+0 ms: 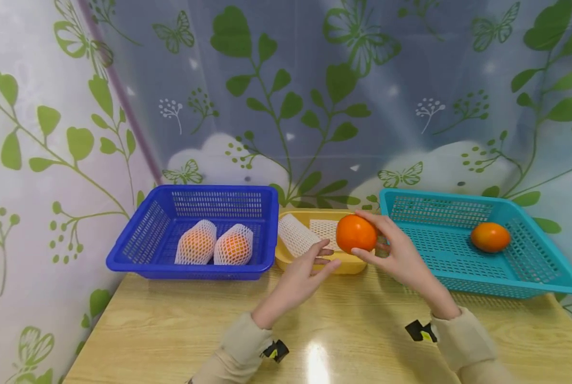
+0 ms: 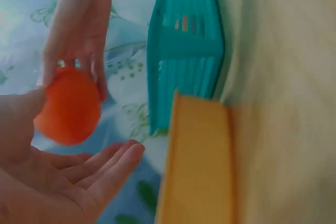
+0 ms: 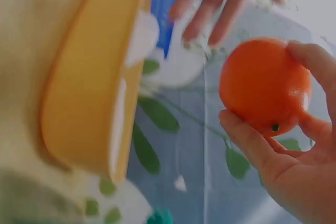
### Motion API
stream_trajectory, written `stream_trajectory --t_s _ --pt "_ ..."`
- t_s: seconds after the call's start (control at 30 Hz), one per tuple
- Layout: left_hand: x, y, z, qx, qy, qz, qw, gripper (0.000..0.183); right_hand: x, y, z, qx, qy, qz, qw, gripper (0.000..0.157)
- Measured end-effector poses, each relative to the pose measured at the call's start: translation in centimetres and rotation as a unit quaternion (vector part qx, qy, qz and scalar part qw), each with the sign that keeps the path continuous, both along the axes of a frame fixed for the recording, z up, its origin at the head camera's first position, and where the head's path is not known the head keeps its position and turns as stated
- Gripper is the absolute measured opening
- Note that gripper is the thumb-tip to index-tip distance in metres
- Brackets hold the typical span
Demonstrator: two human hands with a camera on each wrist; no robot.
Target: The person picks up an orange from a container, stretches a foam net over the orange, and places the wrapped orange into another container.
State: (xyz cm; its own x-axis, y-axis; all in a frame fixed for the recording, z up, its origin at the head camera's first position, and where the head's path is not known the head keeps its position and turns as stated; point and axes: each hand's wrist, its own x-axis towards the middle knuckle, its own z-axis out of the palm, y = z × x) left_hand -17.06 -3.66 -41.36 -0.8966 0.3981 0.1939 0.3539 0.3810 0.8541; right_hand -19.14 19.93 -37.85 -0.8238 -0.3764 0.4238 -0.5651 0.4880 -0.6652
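Observation:
My right hand grips a bright orange between thumb and fingers, above the yellow basket. A small green stem spot shows on the orange in the right wrist view. Just left of the fruit, my left hand is held with its fingers spread and nothing in them. In the left wrist view, the thumb of this hand overlaps the edge of the orange. White foam net sleeves lie in the yellow basket, partly hidden by the hands.
At the left stands a blue basket with two net-wrapped fruits. A teal basket at the right holds one orange-red fruit. All stand on a wooden table before a leaf-patterned curtain.

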Motion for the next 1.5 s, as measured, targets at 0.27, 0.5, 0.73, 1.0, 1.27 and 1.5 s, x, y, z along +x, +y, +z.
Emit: stream_trajectory --t_s 0.27,0.5,0.73,1.0,1.27,1.5 --pt "-0.1 0.7 -0.8 0.128 -0.019 -0.008 0.9916 0.073 1.1 -2.5 -2.0 -0.073 -0.068 0.047 0.994 0.067" --pt "0.0 0.0 -0.1 0.174 -0.006 0.021 0.9845 0.066 1.7 -2.8 -2.4 -0.091 -0.078 0.060 0.991 0.067" --pt "0.4 -1.3 -0.7 0.087 0.004 0.021 0.9960 0.070 2.1 -2.6 -3.8 -0.036 -0.072 0.073 0.994 0.072" --pt "0.9 -2.6 -3.0 0.030 -0.033 -0.035 0.9984 0.075 3.0 -2.7 -6.0 0.011 -0.107 0.098 0.989 0.072" --pt "1.5 -3.1 -5.4 -0.057 -0.009 -0.047 0.9972 0.080 3.4 -3.6 -7.8 0.088 -0.074 0.104 0.988 0.070" --pt "1.7 -3.2 -5.9 -0.084 -0.009 -0.057 0.9948 0.081 3.9 -3.6 -8.3 0.079 -0.107 0.113 0.985 0.070"
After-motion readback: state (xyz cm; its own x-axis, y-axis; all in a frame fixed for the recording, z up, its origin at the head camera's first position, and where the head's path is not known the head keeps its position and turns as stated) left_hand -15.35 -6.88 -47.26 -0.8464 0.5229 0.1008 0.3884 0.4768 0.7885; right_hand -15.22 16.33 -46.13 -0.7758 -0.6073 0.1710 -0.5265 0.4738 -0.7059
